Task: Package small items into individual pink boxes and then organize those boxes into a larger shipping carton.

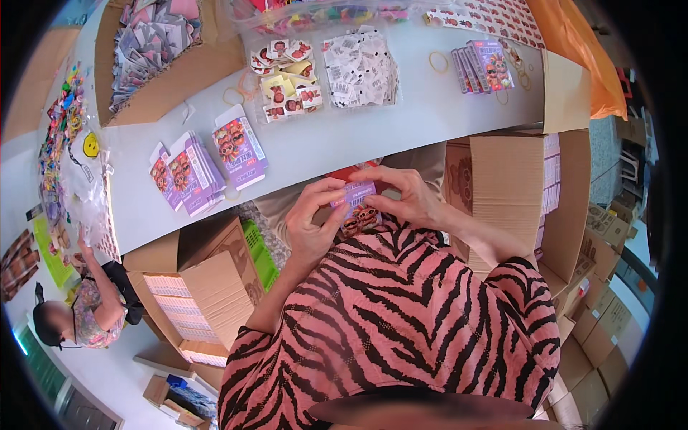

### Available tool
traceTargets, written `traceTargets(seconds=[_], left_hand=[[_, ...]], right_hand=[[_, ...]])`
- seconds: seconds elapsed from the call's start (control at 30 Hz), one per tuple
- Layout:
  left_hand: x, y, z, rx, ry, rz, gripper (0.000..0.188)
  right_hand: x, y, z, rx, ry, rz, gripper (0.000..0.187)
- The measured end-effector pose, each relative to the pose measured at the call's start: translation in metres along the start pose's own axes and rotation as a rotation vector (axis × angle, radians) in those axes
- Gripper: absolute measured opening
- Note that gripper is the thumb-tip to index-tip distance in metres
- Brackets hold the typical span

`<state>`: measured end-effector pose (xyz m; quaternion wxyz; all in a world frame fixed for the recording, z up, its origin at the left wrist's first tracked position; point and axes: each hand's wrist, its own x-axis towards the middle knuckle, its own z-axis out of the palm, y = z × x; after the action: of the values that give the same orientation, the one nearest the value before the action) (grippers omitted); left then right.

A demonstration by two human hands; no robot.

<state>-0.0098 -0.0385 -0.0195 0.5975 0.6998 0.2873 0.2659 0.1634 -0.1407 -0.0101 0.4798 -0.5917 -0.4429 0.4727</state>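
Note:
Close to my chest, at the table's near edge, I hold a small purple carton (pixel 357 203) with a colourful cartoon picture. My left hand (pixel 312 221) grips its left side between bent fingers and thumb. On the opposite side, the fingers of my right hand (pixel 407 196) pinch its upper right edge. Something red shows just behind it. To the left on the table lie a fanned stack of flat purple cartons (pixel 192 174) and a second stack (pixel 239 147). Several standing purple boxes (pixel 487 67) sit at the far right.
A tray of stickers (pixel 289 80) and a tray of white packets (pixel 360 69) lie mid-table. Behind them is a cardboard box of cards (pixel 159 54). Open cartons of packed boxes stand left (pixel 175 304) and right (pixel 550 179). Another person (pixel 99 301) works at left.

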Motion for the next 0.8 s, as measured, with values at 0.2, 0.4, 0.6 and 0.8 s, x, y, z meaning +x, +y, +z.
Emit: traceTargets(seconds=[0.2,0.4,0.6,0.8], left_hand=[[0.011,0.011,-0.005,0.058,-0.100,0.039,0.017],[0.038,0.042,-0.009,-0.178,0.099,-0.136,0.025],[0.047,0.024,-0.041,-0.037,0.184,0.008,0.022],[0.046,0.022,-0.063,-0.046,0.348,0.034,0.018]], right_hand=[[-0.008,0.009,0.012,0.066,0.104,-0.014,0.046],[0.013,-0.019,-0.070,-0.182,0.384,-0.055,0.039],[0.012,-0.056,-0.192,-0.509,0.728,0.055,0.039],[0.024,0.012,-0.243,-0.827,0.825,-0.005,0.036]])
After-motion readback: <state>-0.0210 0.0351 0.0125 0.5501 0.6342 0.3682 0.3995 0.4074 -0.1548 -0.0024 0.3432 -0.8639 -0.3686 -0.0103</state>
